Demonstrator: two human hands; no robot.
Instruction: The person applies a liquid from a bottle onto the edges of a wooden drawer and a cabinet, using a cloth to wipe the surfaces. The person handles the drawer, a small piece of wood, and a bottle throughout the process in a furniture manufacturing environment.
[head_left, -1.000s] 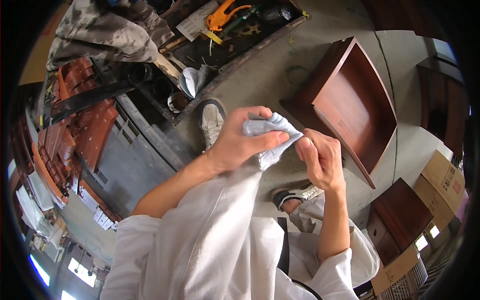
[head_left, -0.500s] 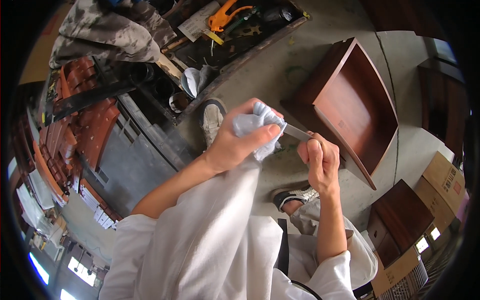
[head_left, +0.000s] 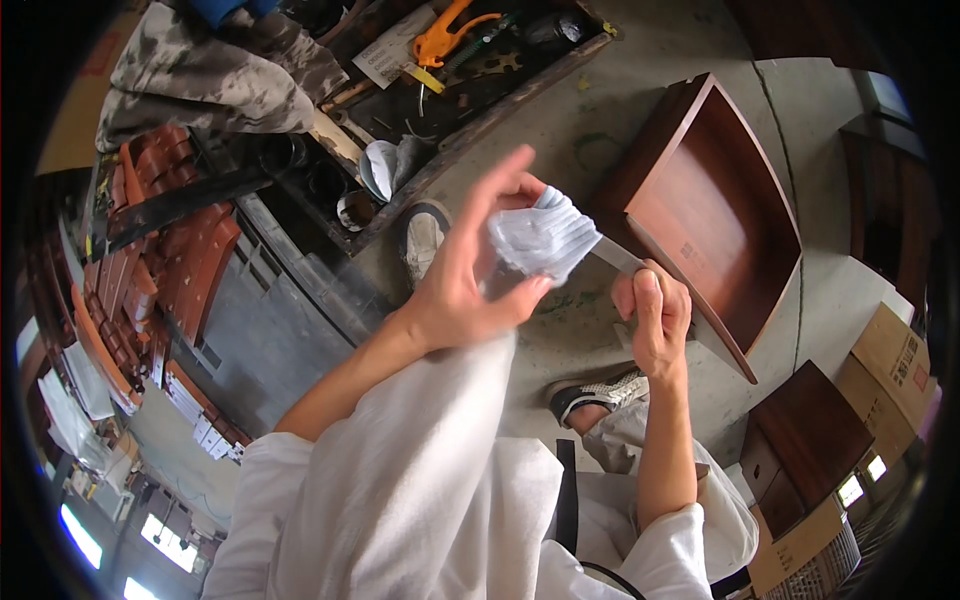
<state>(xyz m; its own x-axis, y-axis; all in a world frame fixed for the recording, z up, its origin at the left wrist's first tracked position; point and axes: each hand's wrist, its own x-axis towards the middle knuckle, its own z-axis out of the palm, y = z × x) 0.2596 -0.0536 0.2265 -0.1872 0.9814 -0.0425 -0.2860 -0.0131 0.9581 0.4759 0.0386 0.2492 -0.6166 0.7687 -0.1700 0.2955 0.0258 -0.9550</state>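
My left hand (head_left: 465, 270) is loosened around a bunched, ribbed pale blue-grey cloth (head_left: 545, 240). Its thumb touches the cloth's lower edge, one finger points up and away, and other fingers curl behind it. In front of my right hand (head_left: 655, 315) is a thin, flat metal blade (head_left: 617, 256), held in a closed grip with the thumb on top. The blade's far end meets the right side of the cloth, and its tip cannot be made out. My closed fingers hide the blade's other end.
An open reddish-brown wooden drawer box (head_left: 720, 220) lies to the right on the concrete floor. Ahead is a dark tool tray (head_left: 480, 110) with an orange-handled tool (head_left: 440, 42). Stacked reddish-brown parts (head_left: 170, 230) stand left; cardboard boxes (head_left: 890, 370) and a wooden piece (head_left: 810, 430) are right.
My left fingers have opened from a tight wrap on the cloth, baring its ribbed side. The cloth, blade and right hand have shifted slightly right.
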